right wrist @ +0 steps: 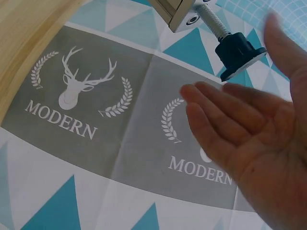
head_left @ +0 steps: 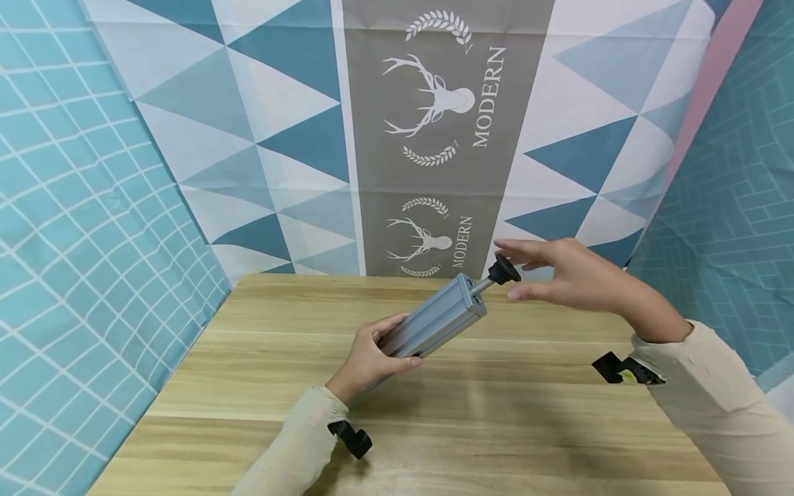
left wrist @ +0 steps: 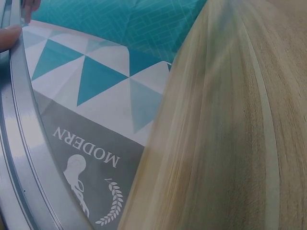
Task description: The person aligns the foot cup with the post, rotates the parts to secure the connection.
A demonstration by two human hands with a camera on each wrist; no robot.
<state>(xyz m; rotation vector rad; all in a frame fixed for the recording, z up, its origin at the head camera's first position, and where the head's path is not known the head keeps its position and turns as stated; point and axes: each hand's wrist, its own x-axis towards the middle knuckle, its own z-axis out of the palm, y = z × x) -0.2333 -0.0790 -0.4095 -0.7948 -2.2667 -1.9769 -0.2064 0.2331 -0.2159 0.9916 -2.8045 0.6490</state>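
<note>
My left hand (head_left: pixel 372 355) grips a grey aluminium profile (head_left: pixel 434 317), thumb on the near side, holding it tilted above the table. From its upper right end sticks a threaded rod with a black leveling foot (head_left: pixel 503 269). In the left wrist view the profile (left wrist: pixel 29 143) runs down the left edge, a thumb lying on it. My right hand (head_left: pixel 561 275) hovers just right of the foot, fingers extended and thumb apart. In the right wrist view the leveling foot (right wrist: pixel 237 52) sits above the open palm of the right hand (right wrist: pixel 259 129), which holds nothing.
A wooden table (head_left: pixel 248 386) lies under both hands. Behind it hangs a patterned cloth (head_left: pixel 298 124) with triangles and deer heads. Blue cloths stand at the left (head_left: pixel 74 207) and right. Each sleeve carries a black wrist mount (head_left: pixel 350 439).
</note>
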